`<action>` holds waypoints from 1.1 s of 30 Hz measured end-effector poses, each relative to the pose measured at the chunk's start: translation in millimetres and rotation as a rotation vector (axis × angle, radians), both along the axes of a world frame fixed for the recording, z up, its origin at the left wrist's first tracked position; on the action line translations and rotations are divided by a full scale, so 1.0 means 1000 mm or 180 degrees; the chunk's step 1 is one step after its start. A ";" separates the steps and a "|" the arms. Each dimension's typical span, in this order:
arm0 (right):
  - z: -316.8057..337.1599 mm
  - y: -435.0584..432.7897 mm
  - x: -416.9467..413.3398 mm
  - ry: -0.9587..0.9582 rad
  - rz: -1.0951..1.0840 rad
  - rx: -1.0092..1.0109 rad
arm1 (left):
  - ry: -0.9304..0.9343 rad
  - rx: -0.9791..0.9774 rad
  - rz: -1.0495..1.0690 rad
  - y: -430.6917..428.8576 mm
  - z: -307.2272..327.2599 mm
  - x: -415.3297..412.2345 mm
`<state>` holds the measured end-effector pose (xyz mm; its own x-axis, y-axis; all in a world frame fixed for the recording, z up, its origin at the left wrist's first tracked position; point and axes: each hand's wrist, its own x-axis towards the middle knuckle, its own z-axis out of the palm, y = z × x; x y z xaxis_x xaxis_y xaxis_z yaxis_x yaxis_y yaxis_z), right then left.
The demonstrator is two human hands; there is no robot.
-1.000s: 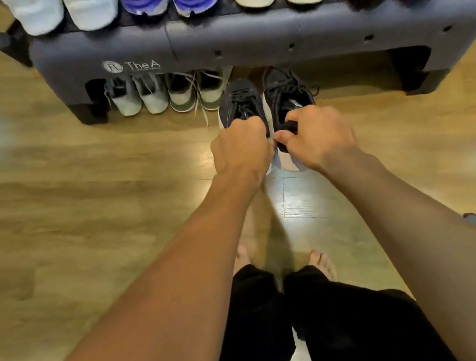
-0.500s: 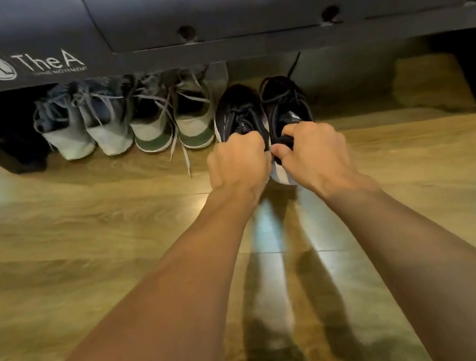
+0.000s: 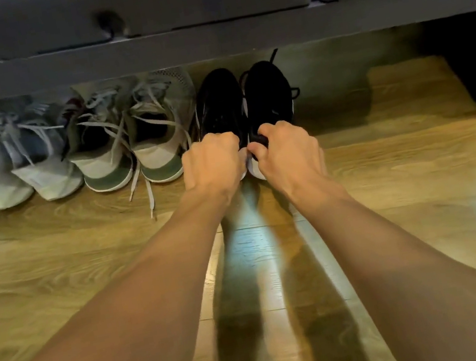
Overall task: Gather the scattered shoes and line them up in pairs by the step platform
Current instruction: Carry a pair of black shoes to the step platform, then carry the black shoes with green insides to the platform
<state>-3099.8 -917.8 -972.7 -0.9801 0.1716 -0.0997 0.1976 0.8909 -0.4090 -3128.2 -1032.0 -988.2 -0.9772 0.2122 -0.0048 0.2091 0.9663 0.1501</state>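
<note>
Two hands grip one pair in the head view: the left hand (image 3: 211, 162) curls its fingers over the heel of the left black mesh trainer (image 3: 221, 103), and the right hand (image 3: 287, 152) pinches the heel collar of the right black mesh trainer (image 3: 268, 95). Both trainers touch side by side, toes at twelve o'clock under the dark grey plastic step platform (image 3: 206, 42), above the glossy wooden plank floor (image 3: 421, 179). Just beside them at nine o'clock sits a pale grey pair with green heels (image 3: 129, 148), laces trailing; farther that way is a blue-grey pair with white heels (image 3: 12, 169).
</note>
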 end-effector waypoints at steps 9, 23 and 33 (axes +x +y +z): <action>-0.023 -0.003 -0.015 -0.0089 -0.0078 -0.0026 | -0.0112 0.0053 0.0089 0.005 -0.024 -0.022; -0.012 -0.009 -0.017 -0.0176 -0.0228 0.0168 | -0.0277 -0.0245 -0.0102 0.005 -0.007 -0.020; 0.053 -0.017 0.014 -0.0351 -0.0097 -0.0016 | -0.0453 -0.0022 0.0087 0.005 0.064 0.005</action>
<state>-3086.0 -935.0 -919.5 -0.9575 0.2005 -0.2076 0.2687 0.8818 -0.3877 -3123.3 -1026.8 -924.0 -0.9720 0.1851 -0.1450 0.1598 0.9724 0.1698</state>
